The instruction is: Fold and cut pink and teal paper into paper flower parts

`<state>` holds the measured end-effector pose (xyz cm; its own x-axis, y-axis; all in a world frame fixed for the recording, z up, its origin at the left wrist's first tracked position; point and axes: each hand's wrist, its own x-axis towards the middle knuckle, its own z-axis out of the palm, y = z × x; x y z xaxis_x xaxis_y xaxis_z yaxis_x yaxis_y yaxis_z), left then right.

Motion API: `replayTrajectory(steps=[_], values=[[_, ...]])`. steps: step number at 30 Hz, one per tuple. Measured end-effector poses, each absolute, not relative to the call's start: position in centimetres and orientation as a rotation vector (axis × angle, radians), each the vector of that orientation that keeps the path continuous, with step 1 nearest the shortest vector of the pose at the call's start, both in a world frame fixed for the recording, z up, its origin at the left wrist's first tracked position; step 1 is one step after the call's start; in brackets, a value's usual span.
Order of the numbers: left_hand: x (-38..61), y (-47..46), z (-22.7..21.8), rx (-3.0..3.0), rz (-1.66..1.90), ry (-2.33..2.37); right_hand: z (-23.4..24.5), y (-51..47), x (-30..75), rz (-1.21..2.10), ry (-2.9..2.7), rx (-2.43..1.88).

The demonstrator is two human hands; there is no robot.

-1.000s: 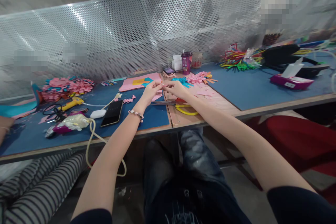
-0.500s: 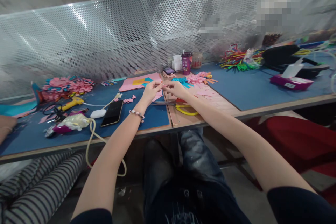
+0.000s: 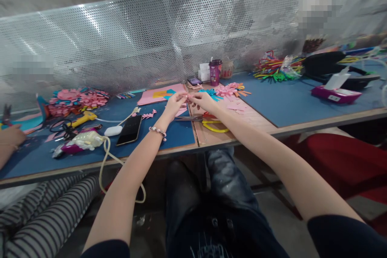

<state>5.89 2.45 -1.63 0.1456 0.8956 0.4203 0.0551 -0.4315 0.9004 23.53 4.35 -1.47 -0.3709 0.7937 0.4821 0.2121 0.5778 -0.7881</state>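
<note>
My left hand (image 3: 176,103) and my right hand (image 3: 203,101) meet over the seam of two boards, fingertips pinched together. Between them is a small piece of pink paper (image 3: 189,97), mostly covered by the fingers. Below my right hand lie scissors with yellow handles (image 3: 215,126), their blades pointing left. Pink paper sheets (image 3: 146,97) with yellow and blue pieces on top are behind my left hand. Beyond my right hand sit fringed blue paper (image 3: 214,95) and fringed pink paper (image 3: 230,89), with loose pink scraps (image 3: 237,105) nearer.
A black phone (image 3: 129,130), a white case (image 3: 113,131) and a yellow glue gun (image 3: 84,118) lie left. A co-worker's hand (image 3: 12,139) is at the far left. A purple cup (image 3: 215,73) stands behind; a tissue pack (image 3: 335,94) lies right. A perforated metal screen (image 3: 136,44) borders the table.
My fingers have shifted slightly around the pink paper, both hands staying in place. At the far left, the co-worker's hand has come further into view, with dark-handled scissors or pliers near it.
</note>
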Motion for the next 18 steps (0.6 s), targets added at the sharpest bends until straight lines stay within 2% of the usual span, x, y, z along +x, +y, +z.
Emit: replayTrajectory(steps=[9,18], values=[[5.5,2.9,-1.8,1.677,1.467,1.016,-1.1,4.1,23.5,0.906,-1.723,-0.897],[6.2,1.9,-1.5,1.716,1.412,0.971,-1.3,4.3,23.5,0.828,-1.747,-0.780]])
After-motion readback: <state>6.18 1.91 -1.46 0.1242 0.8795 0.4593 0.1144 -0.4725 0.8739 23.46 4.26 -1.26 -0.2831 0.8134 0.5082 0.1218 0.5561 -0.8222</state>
